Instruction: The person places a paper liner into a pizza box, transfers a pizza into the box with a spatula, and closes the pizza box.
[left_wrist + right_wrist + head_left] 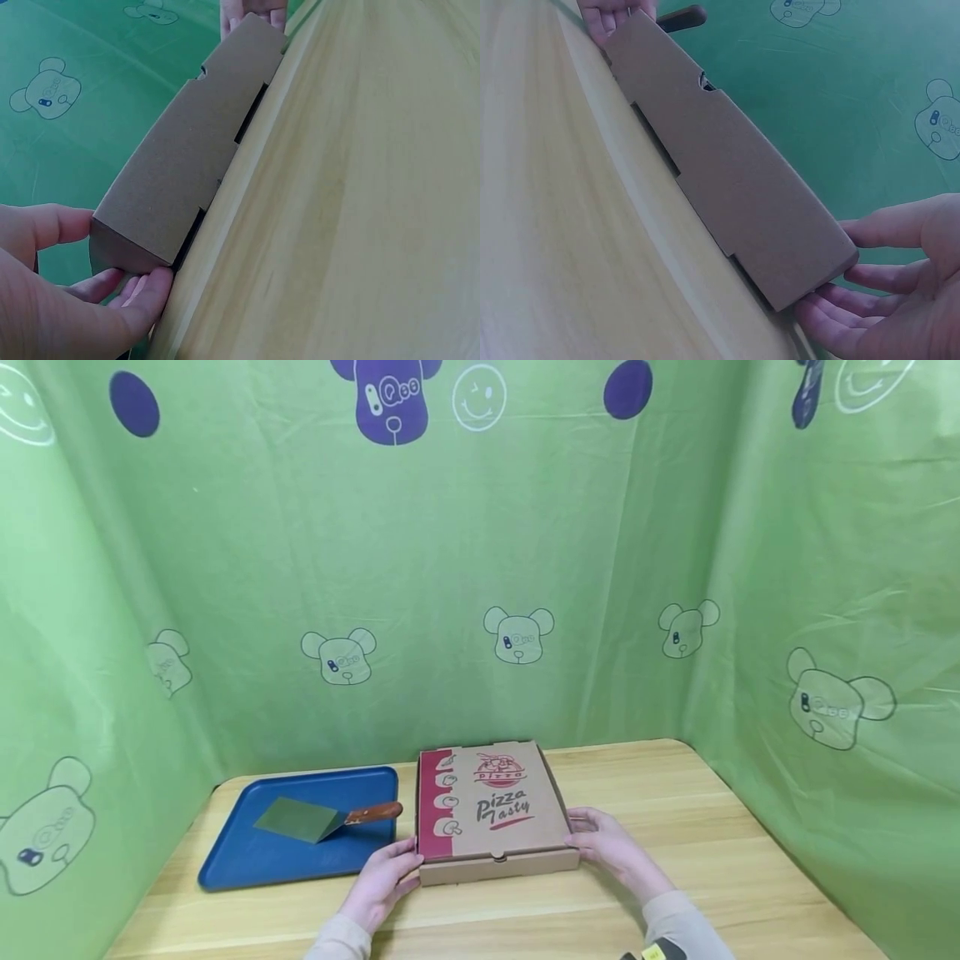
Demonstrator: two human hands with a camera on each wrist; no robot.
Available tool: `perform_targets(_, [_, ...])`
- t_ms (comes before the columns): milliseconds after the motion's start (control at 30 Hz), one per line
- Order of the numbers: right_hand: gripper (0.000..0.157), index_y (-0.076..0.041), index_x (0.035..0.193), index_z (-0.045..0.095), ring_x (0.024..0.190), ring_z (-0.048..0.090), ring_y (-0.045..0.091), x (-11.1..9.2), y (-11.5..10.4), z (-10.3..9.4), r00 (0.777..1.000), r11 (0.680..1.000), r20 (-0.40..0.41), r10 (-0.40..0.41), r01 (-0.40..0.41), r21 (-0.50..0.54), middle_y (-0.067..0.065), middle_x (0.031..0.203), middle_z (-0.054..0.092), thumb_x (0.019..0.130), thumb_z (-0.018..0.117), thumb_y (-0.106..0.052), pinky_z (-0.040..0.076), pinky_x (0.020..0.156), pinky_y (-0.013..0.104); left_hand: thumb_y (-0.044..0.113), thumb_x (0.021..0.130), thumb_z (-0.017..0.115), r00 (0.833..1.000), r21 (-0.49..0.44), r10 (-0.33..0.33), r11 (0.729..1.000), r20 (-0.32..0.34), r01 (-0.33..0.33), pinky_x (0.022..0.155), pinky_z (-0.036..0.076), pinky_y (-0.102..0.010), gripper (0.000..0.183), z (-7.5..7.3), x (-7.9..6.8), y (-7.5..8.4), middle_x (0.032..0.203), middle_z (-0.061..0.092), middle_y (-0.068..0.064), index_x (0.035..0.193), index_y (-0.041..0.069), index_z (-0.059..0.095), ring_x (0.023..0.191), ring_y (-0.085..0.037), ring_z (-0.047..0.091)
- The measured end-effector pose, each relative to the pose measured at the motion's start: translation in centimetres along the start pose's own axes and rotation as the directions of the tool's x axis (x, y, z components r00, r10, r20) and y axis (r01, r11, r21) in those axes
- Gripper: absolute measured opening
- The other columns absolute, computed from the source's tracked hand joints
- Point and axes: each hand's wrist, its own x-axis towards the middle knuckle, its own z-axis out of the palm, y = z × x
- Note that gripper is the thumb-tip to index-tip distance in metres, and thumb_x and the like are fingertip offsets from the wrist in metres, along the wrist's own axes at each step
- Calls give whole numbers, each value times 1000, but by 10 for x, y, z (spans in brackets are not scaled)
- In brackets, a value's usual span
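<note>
A closed cardboard pizza box [517, 827], brown with a red strip on its left and "Pizza Tasty" print, lies flat at the middle of the table. My left hand [384, 878] grips its near left corner. In the left wrist view, that hand's fingers [142, 300] curl around the corner at the table, with one digit up at the top edge. On the opposite side, my right hand [611, 847] holds the right edge. Its fingers [840, 307] reach under the near right corner in the right wrist view. The box front [727, 172] faces me, its flap tucked in.
Left of the box is a blue tray [247, 860]. On it rests a flat-bladed spatula [300, 820], its wooden handle [375, 812] jutting past the tray's right rim toward the box. Green printed curtains [450, 693] surround the wooden table [675, 827] at the back and both sides.
</note>
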Motion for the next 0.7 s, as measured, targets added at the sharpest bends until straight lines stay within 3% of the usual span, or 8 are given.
perform_targets(233, [67,12,141,33,112,60,28,-3,1,-4,1000,1000,26,-15,15,-14,36,141,40,84,65,0,55,94,39,11,93,56,1000,28,7,1000,-20,-6,108,42,-55,66,5,2,1,149,34,-33,144,-18,26,124,-28,52])
perform_targets(400, [66,13,142,31,107,63,23,-3,1,-7,999,1000,40,-12,12,5,37,140,41,87,64,-3,56,93,37,13,92,59,1000,8,-15,1000,-12,15,103,48,-48,65,3,0,3,140,48,-28,144,-15,29,113,-20,57])
perform_targets(533, [64,12,143,30,110,62,25,-1,-3,-10,999,1000,43,-13,12,22,36,141,41,91,62,-9,55,96,39,15,93,59,1000,15,-32,999,1,32,96,53,-44,61,-2,-5,15,125,61,-19,141,-13,34,104,-18,60])
perform_targets(700, [62,10,145,28,123,53,41,-1,-12,-17,999,999,31,-43,43,-11,36,145,36,95,58,-12,46,106,49,18,98,53,999,114,7,993,47,-13,101,50,-51,57,-9,-15,36,135,51,-29,142,-12,34,118,-32,57])
